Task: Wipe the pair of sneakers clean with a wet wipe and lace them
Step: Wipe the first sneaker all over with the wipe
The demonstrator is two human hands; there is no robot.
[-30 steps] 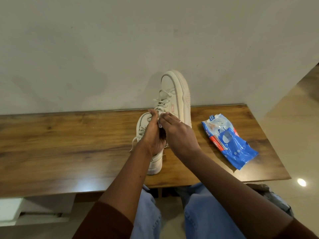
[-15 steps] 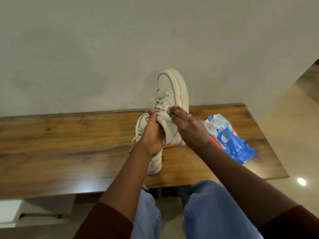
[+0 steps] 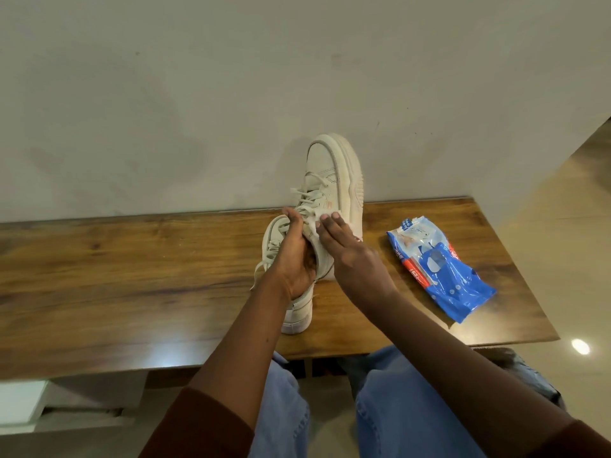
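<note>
Sneakers (image 3: 330, 193) sat mid-frame on the worktop (image 3: 132, 276). Nearest, the flat sneaker (image 3: 296, 314) lay heel toward the camera. Above it the left hand (image 3: 294, 262) gripped the raised sneaker (image 3: 334, 173) at its collar, fingers curled round it, toe up against the wall. The right hand (image 3: 350, 252) pressed a wet wipe (image 3: 312, 226) to its side beside the laces (image 3: 307, 200), fingers straight and close together. Wiping well likely needed a firm left-hand brace and flat strokes toward the toe that did not snag the laces.

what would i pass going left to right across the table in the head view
lying sneaker → raised sneaker → wet wipe pack
</note>
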